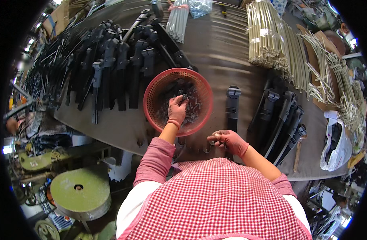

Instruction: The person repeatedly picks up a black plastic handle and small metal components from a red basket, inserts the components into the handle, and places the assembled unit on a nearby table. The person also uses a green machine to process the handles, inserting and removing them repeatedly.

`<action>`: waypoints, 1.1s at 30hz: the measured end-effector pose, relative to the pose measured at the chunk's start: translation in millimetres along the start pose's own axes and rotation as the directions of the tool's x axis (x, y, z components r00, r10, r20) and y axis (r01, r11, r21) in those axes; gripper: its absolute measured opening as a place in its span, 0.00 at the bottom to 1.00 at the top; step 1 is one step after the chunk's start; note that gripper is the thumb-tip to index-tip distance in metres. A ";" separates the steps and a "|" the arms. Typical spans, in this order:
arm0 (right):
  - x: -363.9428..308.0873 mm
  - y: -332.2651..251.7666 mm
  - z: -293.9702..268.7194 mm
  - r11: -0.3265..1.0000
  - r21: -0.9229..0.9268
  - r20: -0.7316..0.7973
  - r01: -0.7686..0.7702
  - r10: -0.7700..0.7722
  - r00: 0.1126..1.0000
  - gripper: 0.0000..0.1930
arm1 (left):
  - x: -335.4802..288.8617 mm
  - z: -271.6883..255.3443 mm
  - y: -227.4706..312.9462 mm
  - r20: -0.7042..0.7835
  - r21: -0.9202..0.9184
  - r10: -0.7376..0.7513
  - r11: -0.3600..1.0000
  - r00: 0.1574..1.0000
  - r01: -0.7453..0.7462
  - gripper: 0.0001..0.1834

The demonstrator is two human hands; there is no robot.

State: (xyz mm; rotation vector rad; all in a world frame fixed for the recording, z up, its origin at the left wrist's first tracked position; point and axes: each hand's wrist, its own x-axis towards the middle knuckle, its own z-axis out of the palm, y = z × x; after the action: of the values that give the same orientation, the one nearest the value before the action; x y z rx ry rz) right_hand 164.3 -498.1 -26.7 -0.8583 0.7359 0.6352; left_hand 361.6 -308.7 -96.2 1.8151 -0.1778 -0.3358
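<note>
A round red plastic basket (151,116) stands on the table, with many small dark parts (195,106) lying loose inside. My left hand (177,109), in a reddish glove, reaches over the basket with its fingers pinched together. Something dark shows at its fingertips, too small to name. Near the table's front edge, my right hand (230,142), gloved the same way, has its fingers curled together. Whatever it may hold is hidden. Just beyond it, one long black part (232,105) with a rounded end lies by itself.
Long black parts (121,68) are heaped at the left, and several more black pieces (281,112) lie at the right. Bundled pale rods (269,38) fill the far right. A wooden-handled tool (298,154) and a white bag (338,150) lie at right. A green machine (81,192) stands lower left.
</note>
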 end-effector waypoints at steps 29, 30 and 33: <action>-145.7 -31.4 93.9 0.007 -0.745 0.469 0.667 -0.706 0.531 0.09 | -251.4 -18.1 206.7 -0.103 -0.617 -0.015 0.786 0.995 -0.052 0.07; -145.2 -28.9 93.0 0.299 -0.531 0.477 0.793 -0.668 0.572 0.09 | -252.7 -20.1 207.5 -0.115 -0.660 -0.035 0.750 0.993 -0.050 0.10; -143.7 -17.0 91.0 0.819 -0.081 0.523 0.569 -0.451 0.724 0.10 | -255.3 -20.1 203.0 -0.066 -0.640 -0.023 0.768 0.998 -0.025 0.08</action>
State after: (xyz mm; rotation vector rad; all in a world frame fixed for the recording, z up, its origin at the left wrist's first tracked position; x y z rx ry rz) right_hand 120.4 -458.6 133.7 -1.0182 -0.0589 0.4031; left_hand 137.3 -269.7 138.2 1.1366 -0.0040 -0.2850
